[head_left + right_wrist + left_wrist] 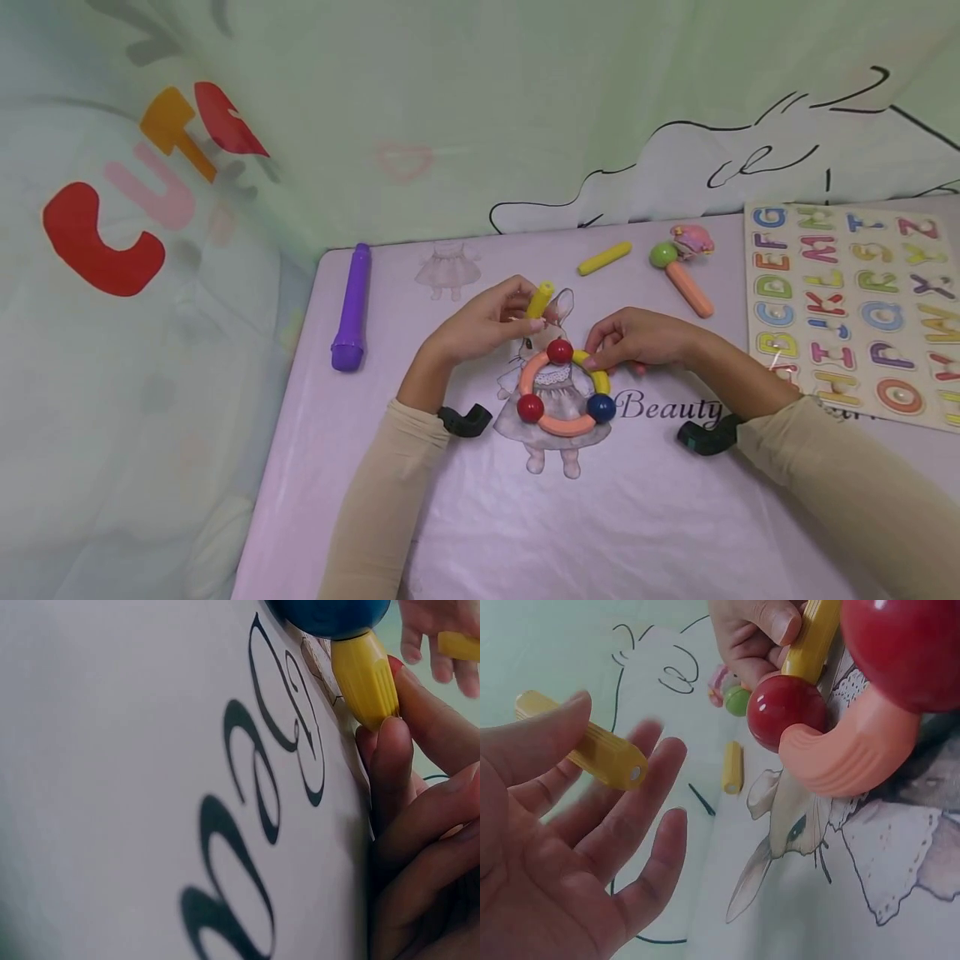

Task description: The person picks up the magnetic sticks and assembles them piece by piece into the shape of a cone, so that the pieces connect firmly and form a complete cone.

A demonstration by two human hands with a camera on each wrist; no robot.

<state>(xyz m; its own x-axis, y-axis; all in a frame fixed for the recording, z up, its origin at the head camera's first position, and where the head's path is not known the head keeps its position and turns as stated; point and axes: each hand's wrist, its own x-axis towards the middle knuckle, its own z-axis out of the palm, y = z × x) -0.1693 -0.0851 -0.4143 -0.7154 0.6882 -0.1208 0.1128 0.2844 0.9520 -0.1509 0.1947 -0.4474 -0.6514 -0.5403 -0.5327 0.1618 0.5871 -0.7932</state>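
A ring (pixel 567 426) of curved orange and yellow rods joined by two red balls and a blue ball lies over the printed rabbit. My right hand (pixel 645 337) pinches the ring's yellow curved rod (pixel 366 679) between thumb and fingers, close to the blue ball (pixel 330 613). Above the ring, my left hand (pixel 487 321) holds a straight yellow rod (pixel 615 754) with its thumb against the fingers. The rod's end shows a small silvery disc, and the other fingers spread loosely. In the left wrist view, a red ball (pixel 786 712) and an orange curved rod (pixel 855 750) appear close up.
Farther back lie another yellow rod (pixel 604 258), an orange rod (pixel 690 289), a green ball (pixel 663 254) and a small pink figure (pixel 693 240). A purple toy stick (pixel 351 308) lies left. An alphabet puzzle board (pixel 855 308) occupies the right side. Curtains (pixel 450 108) border the table.
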